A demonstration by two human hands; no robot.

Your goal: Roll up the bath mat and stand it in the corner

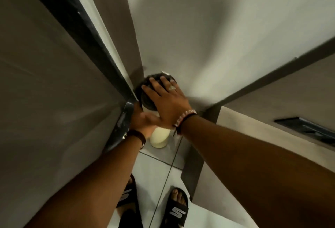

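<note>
1. Mat first: the rolled bath mat (147, 98) was standing on end right in the corner (143, 68) where the two walls met, long axis straight up, so from above you mostly saw its dark coiled top. The cream underside showed lower down, reaching the tiled floor (154, 169).
2. Right hand (165, 98) lay flat on top of the roll, fingers spread, palm pressing down. Not really a grab, more a cap.
3. Left hand (143, 121) was lower, against the side of the roll next to the black door frame (101, 51). Fingers partly hidden and blurry, so I couldn't tell how far they wrapped round it.
4. The roll sat straight ahead of and below both hands, the right one nearer its top. Looked pretty much done to me; what was left was letting go without it uncoiling or tipping off the wall.
5. Containers: none in sight, just two black slides (176, 207) on the floor.
</note>
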